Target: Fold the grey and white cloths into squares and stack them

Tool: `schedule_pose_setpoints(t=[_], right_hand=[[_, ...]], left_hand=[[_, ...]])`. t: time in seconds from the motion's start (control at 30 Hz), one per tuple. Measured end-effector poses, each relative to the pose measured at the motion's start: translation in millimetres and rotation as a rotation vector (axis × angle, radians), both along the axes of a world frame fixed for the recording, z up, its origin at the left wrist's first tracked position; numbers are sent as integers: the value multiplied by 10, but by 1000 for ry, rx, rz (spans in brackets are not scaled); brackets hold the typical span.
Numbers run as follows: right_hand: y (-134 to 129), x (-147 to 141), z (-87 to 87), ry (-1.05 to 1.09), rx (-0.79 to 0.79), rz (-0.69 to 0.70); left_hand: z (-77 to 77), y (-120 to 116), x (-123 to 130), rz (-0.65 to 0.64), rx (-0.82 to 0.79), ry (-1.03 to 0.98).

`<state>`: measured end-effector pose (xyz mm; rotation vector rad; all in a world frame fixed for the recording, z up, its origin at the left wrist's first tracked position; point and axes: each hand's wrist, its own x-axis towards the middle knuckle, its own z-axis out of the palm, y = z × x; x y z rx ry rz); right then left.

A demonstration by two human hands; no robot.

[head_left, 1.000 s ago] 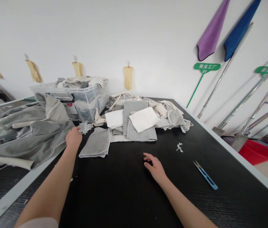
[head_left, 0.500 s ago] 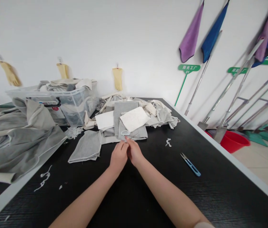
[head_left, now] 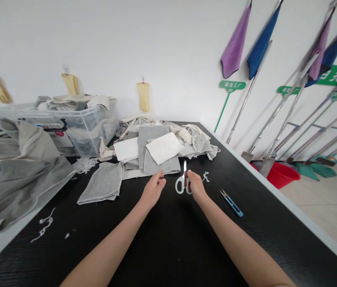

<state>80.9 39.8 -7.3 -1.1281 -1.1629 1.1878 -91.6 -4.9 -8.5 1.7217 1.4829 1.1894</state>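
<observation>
White-handled scissors (head_left: 180,184) point away from me, closed blades forward, with my right hand (head_left: 196,186) gripping one handle loop. To their left, my left hand (head_left: 154,189) has its fingers apart and holds nothing. It is just in front of a pile of folded cloths, with a white cloth (head_left: 164,148) on top and a grey cloth (head_left: 171,165) under it. A separate folded grey cloth (head_left: 101,182) lies left of my left hand.
Blue thread snips (head_left: 231,203) lie at the right on the black table (head_left: 168,247). A clear bin (head_left: 87,127) of cloths and a grey fabric heap (head_left: 21,171) stand left. Thread scraps (head_left: 205,176) lie near the scissors. Mops and a red bucket (head_left: 282,175) are beyond the right edge.
My hands, together at the pile's front before, have parted. My right hand has moved right and now holds the scissors, seen clear of the pile. My left hand has opened. The view has shifted slightly.
</observation>
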Motion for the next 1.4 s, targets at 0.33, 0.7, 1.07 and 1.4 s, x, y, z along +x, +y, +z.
schedule_pose_setpoints(t=[0.33,0.7,1.07,1.4], right_hand=[[26,-217,-202,-233,47,-117],[689,1930,-77,-1206,-299,-375],[950,2688,-522,-1515,-386,-275],[839,2502,-379,-1507,-240,-485]], left_hand=[[-128,106,643,-120,-252,-651],[-106,40,-935,695,30,377],[-228,-24,-1623,739,-442,710],[-278,-119,-1959,780,-562,803]])
